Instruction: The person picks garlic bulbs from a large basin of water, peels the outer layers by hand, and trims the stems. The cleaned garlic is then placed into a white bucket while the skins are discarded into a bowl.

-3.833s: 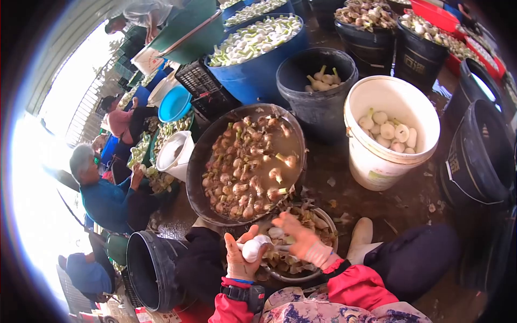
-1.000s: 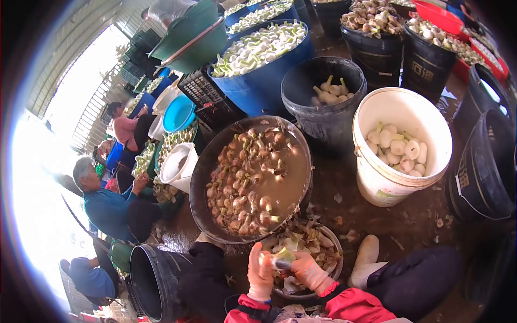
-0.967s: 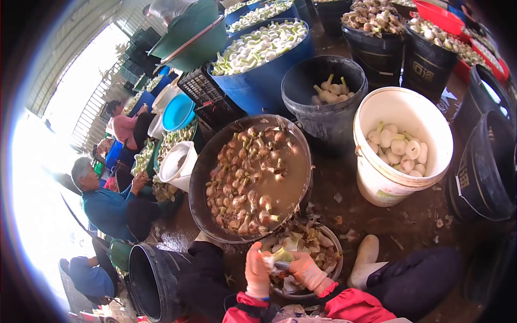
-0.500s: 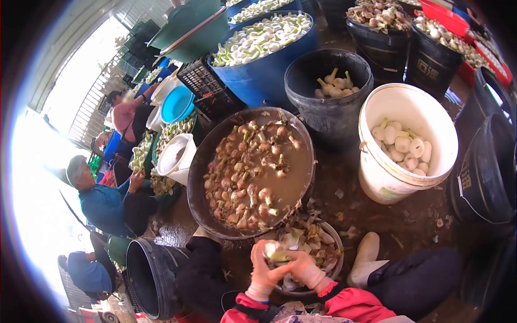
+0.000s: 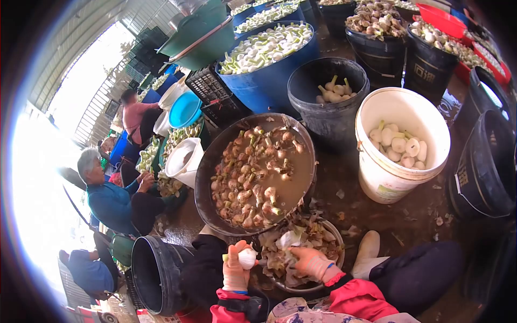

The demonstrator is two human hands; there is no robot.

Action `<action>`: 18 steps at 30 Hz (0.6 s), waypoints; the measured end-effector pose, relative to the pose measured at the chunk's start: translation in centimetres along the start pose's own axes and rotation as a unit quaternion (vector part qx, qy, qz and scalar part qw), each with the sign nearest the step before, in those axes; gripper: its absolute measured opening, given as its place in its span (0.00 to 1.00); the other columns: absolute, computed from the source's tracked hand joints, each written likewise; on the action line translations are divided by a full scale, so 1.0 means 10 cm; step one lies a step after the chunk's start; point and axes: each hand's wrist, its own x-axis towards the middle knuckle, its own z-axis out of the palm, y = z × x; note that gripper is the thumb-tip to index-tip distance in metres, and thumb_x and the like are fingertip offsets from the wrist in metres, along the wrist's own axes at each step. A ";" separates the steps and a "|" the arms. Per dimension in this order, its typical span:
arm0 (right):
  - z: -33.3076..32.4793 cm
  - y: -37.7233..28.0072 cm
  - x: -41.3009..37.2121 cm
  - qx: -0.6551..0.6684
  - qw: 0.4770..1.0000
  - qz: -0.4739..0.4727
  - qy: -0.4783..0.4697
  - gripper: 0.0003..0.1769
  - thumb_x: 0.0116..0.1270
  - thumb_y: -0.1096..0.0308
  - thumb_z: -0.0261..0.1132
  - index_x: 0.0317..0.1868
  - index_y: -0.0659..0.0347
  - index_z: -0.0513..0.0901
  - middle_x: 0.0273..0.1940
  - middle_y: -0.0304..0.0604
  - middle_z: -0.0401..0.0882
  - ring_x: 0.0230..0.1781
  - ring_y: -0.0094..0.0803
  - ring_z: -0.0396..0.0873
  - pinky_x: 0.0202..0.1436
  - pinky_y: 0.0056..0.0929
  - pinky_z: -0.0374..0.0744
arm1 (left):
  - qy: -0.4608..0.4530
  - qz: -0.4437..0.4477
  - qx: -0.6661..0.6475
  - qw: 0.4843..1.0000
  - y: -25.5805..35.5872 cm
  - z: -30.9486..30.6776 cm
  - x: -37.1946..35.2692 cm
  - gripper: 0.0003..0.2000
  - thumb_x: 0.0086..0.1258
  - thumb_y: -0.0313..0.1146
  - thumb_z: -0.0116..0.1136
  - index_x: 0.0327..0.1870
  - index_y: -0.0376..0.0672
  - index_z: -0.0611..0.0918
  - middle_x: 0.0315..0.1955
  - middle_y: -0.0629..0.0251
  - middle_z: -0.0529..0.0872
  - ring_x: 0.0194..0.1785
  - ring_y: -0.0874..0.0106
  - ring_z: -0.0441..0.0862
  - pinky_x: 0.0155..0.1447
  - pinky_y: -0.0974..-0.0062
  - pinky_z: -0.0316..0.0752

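Note:
My gloved left hand [image 5: 235, 269] is closed around a white garlic bulb [image 5: 247, 258], with its cut green stem poking out on the left. To the right, my gloved right hand [image 5: 313, 264] hangs over a basin [image 5: 335, 237] heaped with garlic skins [image 5: 307, 237]. Its fingers are bent, and what they hold, if anything, is hard to make out. A pale peeled skin [image 5: 291, 239] lies just beyond that thumb. Beyond both hands stands a wide dark tub [image 5: 202, 207] of muddy water, where unpeeled garlic bulbs [image 5: 245, 183] float.
At right, a white bucket [image 5: 371, 172] holds peeled bulbs, and a black bucket [image 5: 328, 121] behind it holds a few more. A blue barrel [image 5: 258, 89] full of garlic stands farther back. A person in teal [image 5: 110, 207] sits at left, near an empty black bucket [image 5: 145, 274].
My hands have drawn apart. The left moved left with the garlic bulb, now showing clean white; the right moved over the skins. The view has shifted slightly.

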 end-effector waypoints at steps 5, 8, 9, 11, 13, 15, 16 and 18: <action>-0.05 -0.47 -0.15 0.215 0.963 -0.062 0.150 0.27 0.59 0.70 0.61 0.62 0.57 0.72 0.47 0.52 0.80 0.49 0.48 0.78 0.53 0.35 0.76 | -0.010 0.169 0.202 0.965 -0.25 0.11 -0.10 0.31 0.60 0.56 0.65 0.51 0.35 0.77 0.41 0.64 0.81 0.43 0.72 0.78 0.47 0.75 0.74; 0.07 -0.66 -0.13 0.244 0.943 -0.094 0.205 0.28 0.57 0.76 0.62 0.61 0.61 0.72 0.51 0.54 0.78 0.52 0.47 0.77 0.56 0.34 0.74 | 0.049 0.279 0.348 0.894 -0.39 0.31 -0.16 0.27 0.57 0.56 0.67 0.44 0.39 0.78 0.40 0.57 0.79 0.44 0.60 0.78 0.50 0.66 0.73; 0.10 -0.69 -0.14 0.189 0.939 -0.123 0.259 0.30 0.56 0.79 0.62 0.61 0.63 0.71 0.52 0.55 0.77 0.54 0.46 0.76 0.58 0.34 0.73 | 0.054 0.331 0.438 0.834 -0.39 0.36 -0.19 0.28 0.55 0.56 0.68 0.44 0.39 0.79 0.41 0.56 0.79 0.45 0.59 0.78 0.49 0.65 0.73; 0.13 -0.62 -0.13 0.193 0.954 -0.076 0.218 0.31 0.54 0.81 0.59 0.62 0.63 0.70 0.55 0.54 0.75 0.58 0.46 0.74 0.61 0.34 0.72 | 0.081 0.319 0.432 0.840 -0.53 0.38 -0.17 0.27 0.56 0.55 0.68 0.43 0.38 0.80 0.38 0.60 0.81 0.40 0.65 0.79 0.45 0.69 0.75; 0.26 -0.43 -0.01 0.252 0.938 -0.089 0.222 0.32 0.52 0.84 0.55 0.62 0.63 0.71 0.55 0.54 0.76 0.58 0.46 0.73 0.61 0.34 0.71 | 0.019 0.197 0.265 0.944 -0.47 0.40 -0.19 0.26 0.57 0.54 0.68 0.42 0.38 0.80 0.35 0.63 0.81 0.38 0.68 0.80 0.42 0.71 0.75; 0.15 -0.43 -0.10 0.275 0.933 -0.075 0.219 0.30 0.53 0.85 0.51 0.60 0.63 0.72 0.53 0.55 0.77 0.55 0.46 0.75 0.59 0.32 0.73 | -0.036 0.064 0.086 0.994 -0.34 0.42 -0.24 0.25 0.58 0.53 0.68 0.42 0.37 0.80 0.33 0.66 0.82 0.35 0.72 0.80 0.39 0.74 0.75; 0.13 -0.35 -0.06 0.304 0.928 -0.062 0.208 0.29 0.54 0.84 0.51 0.60 0.63 0.73 0.52 0.54 0.78 0.54 0.45 0.76 0.56 0.31 0.74 | -0.043 0.034 0.014 0.998 -0.26 0.44 -0.24 0.24 0.58 0.51 0.69 0.41 0.37 0.81 0.31 0.68 0.82 0.33 0.75 0.80 0.38 0.77 0.75; -0.02 -0.33 -0.07 0.355 0.914 -0.056 0.186 0.28 0.58 0.82 0.54 0.61 0.62 0.72 0.48 0.51 0.79 0.49 0.41 0.79 0.50 0.29 0.76 | -0.008 0.013 -0.060 0.998 -0.15 0.48 -0.24 0.20 0.60 0.45 0.69 0.41 0.36 0.81 0.30 0.69 0.82 0.32 0.78 0.78 0.36 0.80 0.73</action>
